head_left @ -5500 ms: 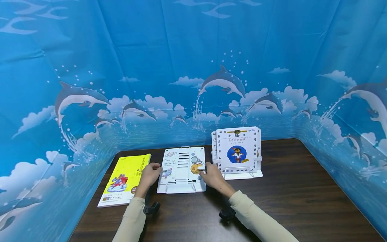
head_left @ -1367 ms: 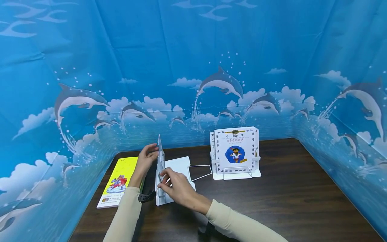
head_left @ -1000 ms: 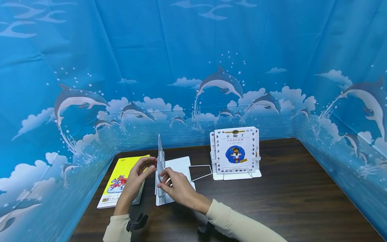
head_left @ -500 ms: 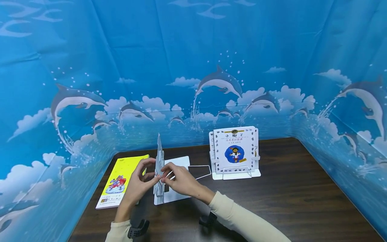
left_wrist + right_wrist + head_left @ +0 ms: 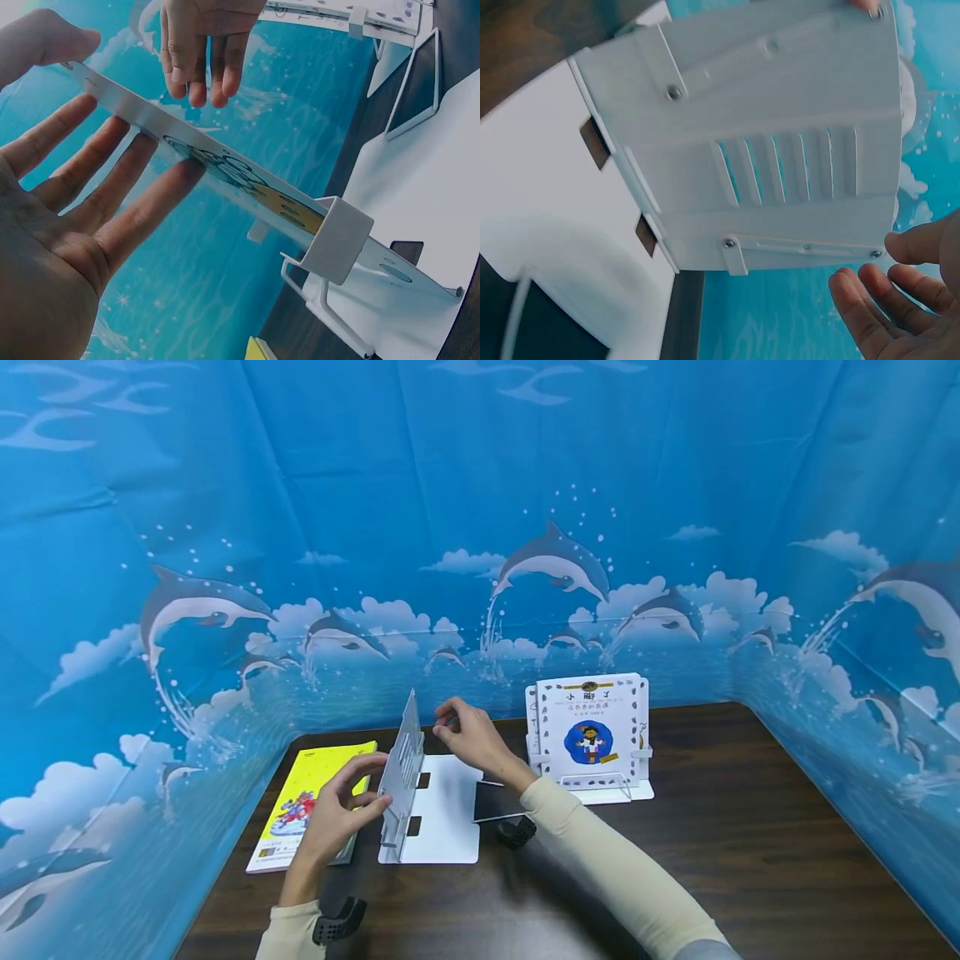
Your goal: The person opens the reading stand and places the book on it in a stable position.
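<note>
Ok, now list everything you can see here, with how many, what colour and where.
Yellow book: one cover visible, yellow and white, table's left side.
Book stand: one, white, base flat near the middle, panel raised.
Wire frame: one, white, at the base's right.
Display stand: one, white, farther right.
Picture book: one, white with blue picture, propped on the display stand.
Table: one, dark brown, underneath.
Backdrop: one, blue with dolphins, behind the table.
Sleeves: two, cream, one per arm.
Wrist devices: two, black, one per wrist.
Left hand: one, bare, holding the panel.
Right hand: one, bare, right of the panel.
</note>
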A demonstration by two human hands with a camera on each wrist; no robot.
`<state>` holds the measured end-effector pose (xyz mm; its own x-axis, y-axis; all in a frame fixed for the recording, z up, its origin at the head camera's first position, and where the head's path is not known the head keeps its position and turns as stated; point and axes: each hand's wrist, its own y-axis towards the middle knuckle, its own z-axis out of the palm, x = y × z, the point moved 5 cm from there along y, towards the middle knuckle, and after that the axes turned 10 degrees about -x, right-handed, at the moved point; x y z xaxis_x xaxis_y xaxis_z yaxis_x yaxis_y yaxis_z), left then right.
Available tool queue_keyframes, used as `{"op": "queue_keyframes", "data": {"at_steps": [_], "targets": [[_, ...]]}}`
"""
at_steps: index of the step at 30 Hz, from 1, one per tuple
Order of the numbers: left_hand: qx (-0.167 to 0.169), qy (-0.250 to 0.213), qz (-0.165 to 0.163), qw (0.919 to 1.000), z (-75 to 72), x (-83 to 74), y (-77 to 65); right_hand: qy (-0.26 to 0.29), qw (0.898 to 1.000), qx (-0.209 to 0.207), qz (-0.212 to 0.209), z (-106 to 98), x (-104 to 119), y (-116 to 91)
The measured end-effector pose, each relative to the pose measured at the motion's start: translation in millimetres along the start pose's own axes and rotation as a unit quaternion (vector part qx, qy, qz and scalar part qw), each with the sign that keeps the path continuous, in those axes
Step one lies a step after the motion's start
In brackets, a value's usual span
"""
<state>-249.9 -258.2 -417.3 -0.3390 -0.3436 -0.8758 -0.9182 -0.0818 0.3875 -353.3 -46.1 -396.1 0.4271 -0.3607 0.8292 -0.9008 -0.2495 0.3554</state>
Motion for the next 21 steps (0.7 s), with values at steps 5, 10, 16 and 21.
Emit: {"op": "queue_keyframes", "data": {"at_steps": [5,10,16,21], "targets": [[0.013,-0.01,0.021,0.9996,-2.0,1.5,0.5,0.004,1.0,-0.008,0.012,-4,0,14],[0.018,-0.02,0.039,0.9989,-5.4,3.7,1.5,0.006,1.0,-0.01,0.016,-3,-1,29],[0.003,-0.019,0.024,0.9995,-10.2,8.8,-0.5,-0.006,1.0,0.016,0.023,2,-4,35],[-0.017,0.003,0.014,0.9997,-13.9,12.6,-2.1,-0.019,0.999,-0.001,0.031,-1,-10,34]]}}
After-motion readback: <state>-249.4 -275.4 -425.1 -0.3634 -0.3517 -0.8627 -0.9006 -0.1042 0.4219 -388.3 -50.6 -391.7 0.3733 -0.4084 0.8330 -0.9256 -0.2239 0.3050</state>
